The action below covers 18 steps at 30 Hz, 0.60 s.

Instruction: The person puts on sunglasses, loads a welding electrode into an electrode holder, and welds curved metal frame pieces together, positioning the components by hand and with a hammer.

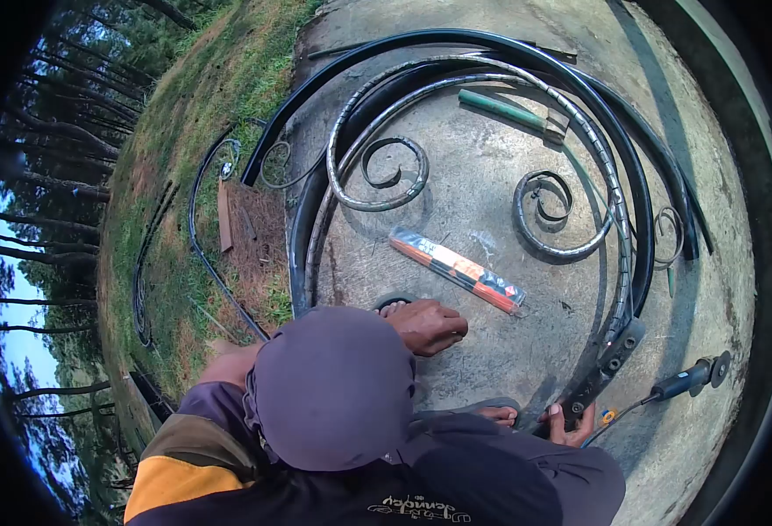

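My left hand [430, 327] hangs in front of my left knee [333, 390], fingers curled, palm side hidden. Nothing sticks out of it. My right hand [572, 426] grips the lower end of a black bar with several round studs [596, 380], beside my right knee [570, 473]. The bar's upper end lies against or over the end of a curved, banded metal rod [612, 197]; I cannot tell whether they touch. That rod ends in two scrolls [419, 171] [517, 219] and lies inside a black bent tube [456, 35]. Between the scrolls and my left hand is an orange plastic-wrapped packet [456, 269].
A tool with a green handle [500, 107] lies within the arch. An angle grinder [691, 379] with a cable rests on the concrete [482, 377] at the right. On the grass [167, 175] at the left are black hoses [195, 210] and a wooden piece [224, 215].
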Motion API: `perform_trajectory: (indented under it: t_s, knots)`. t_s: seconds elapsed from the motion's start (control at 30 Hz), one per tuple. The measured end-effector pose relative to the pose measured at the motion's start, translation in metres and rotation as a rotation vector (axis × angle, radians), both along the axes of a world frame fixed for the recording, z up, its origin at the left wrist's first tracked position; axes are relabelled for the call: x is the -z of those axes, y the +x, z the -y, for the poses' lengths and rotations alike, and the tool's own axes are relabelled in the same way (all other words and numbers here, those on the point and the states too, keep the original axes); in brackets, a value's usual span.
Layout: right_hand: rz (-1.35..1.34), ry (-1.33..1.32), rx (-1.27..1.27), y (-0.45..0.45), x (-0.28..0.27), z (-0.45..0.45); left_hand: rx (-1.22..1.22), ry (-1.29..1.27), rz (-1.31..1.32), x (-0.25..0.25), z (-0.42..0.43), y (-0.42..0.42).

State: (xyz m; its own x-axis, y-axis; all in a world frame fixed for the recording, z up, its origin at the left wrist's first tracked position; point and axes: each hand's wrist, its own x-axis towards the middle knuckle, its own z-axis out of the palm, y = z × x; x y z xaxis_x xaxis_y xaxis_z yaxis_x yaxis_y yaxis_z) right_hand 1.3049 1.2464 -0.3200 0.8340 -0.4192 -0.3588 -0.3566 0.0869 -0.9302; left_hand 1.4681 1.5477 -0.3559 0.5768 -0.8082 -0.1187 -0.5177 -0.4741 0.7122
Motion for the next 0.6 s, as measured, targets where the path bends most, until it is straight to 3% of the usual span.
perform_trajectory:
  t_s: [0.1,0.2,0.37,0.6]
  knots:
    - [-0.029,0.089,0.041,-0.009,-0.001,-0.007,-0.058,-0.123,-0.092,0.005,0.01,0.009]
    - [-0.034,0.023,0.162,-0.015,0.003,-0.016,-0.066,-0.156,-0.099,0.026,0.016,0.013]
    - [-0.089,-0.189,0.136,-0.026,-0.002,-0.011,-0.099,-0.25,-0.204,0.044,0.023,0.016]
    - [-0.123,-0.161,0.157,0.007,-0.014,-0.033,-0.13,-0.202,-0.17,0.057,-0.013,0.009]
